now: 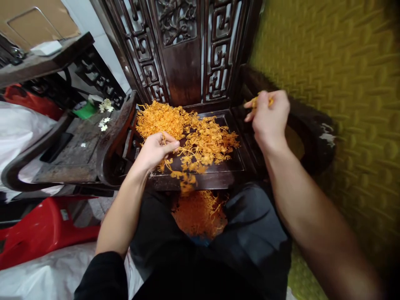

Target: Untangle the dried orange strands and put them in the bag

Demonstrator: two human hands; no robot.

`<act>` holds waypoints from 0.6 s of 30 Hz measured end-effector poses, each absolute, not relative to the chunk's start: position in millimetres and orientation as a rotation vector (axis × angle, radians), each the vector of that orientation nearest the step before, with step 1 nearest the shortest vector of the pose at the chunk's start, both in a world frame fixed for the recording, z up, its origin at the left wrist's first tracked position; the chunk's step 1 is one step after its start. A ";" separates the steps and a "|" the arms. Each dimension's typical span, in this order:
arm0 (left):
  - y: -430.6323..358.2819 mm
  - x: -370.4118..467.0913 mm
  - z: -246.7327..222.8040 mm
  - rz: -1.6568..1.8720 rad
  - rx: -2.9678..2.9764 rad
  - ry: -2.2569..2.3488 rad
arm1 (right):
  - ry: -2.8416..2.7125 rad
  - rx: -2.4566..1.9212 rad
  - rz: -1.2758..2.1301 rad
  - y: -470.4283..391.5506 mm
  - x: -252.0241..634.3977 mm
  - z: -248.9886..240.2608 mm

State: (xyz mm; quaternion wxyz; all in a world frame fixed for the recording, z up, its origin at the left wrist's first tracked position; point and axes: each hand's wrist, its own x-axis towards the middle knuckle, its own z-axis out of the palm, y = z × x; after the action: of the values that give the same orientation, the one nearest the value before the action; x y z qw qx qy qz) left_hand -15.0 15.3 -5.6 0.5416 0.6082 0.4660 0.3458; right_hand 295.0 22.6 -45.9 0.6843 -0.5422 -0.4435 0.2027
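A heap of thin, branching orange sprigs [162, 121] with curled tips lies on the dark wooden chair seat [218, 171]. A looser pile [215, 139] spreads to its right. My left hand [158, 150] is closed in a pinch at the front of the heap, thumb against fingers on an orange sprig [170, 166] whose end hangs toward the seat's front edge. Raised to the right over the armrest, my right hand [270, 114] is closed around small yellow-orange pieces [262, 100]; their exact shape is hidden by the fingers. Between my knees more orange sprigs [200, 212] fill a container below.
Behind the seat rises a carved wooden backrest [184, 71]. At left stand a second wooden chair [68, 166] with a green tape roll [84, 109] and white flowers [104, 123], a red plastic stool [46, 229] and white sacks [46, 275]. A yellow-green textured surface [353, 104] borders the right.
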 end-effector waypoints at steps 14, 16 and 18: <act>19.6 -0.1 -2.3 0.973 1.144 0.949 | -1.935 -1.200 1.053 -6.1 240.0 -43.0; 18.4 0.8 -1.8 1.000 1.148 0.954 | -1.992 -1.197 0.998 -5.8 238.5 -44.8; 15.3 0.9 0.6 1.021 1.161 0.958 | -1.900 -1.233 0.845 -2.6 242.9 -44.3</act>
State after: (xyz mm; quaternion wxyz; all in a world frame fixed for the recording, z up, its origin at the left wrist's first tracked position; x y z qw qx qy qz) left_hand 0.9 15.3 0.6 0.6142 0.5036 0.4157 0.4431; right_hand 242.9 -2.6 -44.3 0.3541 -0.4771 -0.7350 0.3268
